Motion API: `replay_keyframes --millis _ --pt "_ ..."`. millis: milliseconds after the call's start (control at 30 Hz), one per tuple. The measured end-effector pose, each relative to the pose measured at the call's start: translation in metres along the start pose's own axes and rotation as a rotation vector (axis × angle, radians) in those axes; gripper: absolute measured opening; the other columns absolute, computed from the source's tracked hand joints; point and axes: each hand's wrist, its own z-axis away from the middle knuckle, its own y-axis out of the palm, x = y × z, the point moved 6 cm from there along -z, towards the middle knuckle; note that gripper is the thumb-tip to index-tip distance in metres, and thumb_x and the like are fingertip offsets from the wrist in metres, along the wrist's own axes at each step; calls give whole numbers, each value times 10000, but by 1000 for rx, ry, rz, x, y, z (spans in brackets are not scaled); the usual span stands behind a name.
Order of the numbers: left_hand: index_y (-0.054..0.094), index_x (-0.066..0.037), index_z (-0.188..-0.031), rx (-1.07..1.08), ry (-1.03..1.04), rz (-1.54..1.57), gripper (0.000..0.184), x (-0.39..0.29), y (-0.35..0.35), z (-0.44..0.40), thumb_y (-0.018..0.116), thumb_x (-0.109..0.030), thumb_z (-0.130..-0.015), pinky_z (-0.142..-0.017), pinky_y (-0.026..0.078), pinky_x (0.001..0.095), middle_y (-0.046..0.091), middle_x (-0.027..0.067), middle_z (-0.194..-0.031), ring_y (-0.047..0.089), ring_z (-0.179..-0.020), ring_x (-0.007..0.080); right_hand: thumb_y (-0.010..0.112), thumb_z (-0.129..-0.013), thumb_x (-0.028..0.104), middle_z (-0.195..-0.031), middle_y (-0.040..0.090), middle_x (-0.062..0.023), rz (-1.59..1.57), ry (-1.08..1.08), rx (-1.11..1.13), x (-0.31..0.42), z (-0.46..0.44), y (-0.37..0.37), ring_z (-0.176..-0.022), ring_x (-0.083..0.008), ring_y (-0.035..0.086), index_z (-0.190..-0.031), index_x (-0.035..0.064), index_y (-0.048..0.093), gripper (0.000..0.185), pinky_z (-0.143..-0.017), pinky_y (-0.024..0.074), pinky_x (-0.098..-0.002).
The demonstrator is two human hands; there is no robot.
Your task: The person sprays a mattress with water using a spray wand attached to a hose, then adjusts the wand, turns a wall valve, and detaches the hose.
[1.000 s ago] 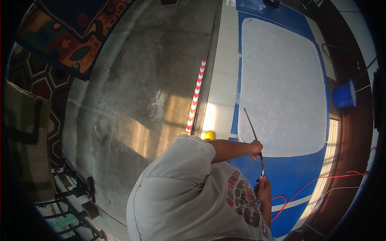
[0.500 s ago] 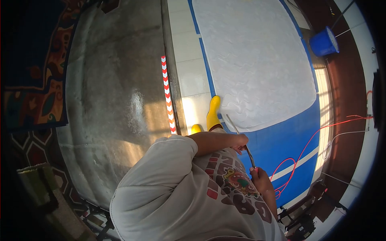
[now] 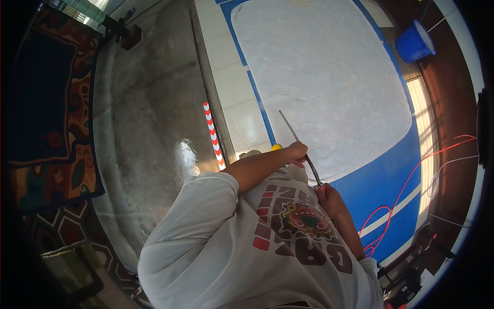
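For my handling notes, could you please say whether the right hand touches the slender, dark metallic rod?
Touching: the head view shows the right hand gripping the rod.

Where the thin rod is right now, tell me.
Right of centre in the head view, the thin rod is held by the left hand and right hand, its tip seen against the white sheet.

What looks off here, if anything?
Two mild things. A shiny patch on the grey floor, left of the striped tape: water or just glare, can't tell. Also a faint yellowish mark near the far end of the white rug, which is otherwise pale. No obvious damage.
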Motion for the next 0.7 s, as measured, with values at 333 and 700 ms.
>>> replay_keyframes --millis 333,700 --pt "519 -22 -792 102 -222 16 197 -41 -11 -10 364 -139 -828 -542 552 432 538 62 -638 421 -424 117 460 -873 453 -825 598 -268 -20 104 84 49 -38 -39 -818 -414 579 -889 -51 536 510 -722 446 -419" --pt "506 -4 -704 118 -117 -49 207 -186 -145 -41 379 -108 -830 -557 560 451 491 92 -589 444 -423 150 446 -880 460 -761 594 -232 -7 169 50 193 -152 -59 -740 -353 586 -868 -35 540 504 -685 439 -383"
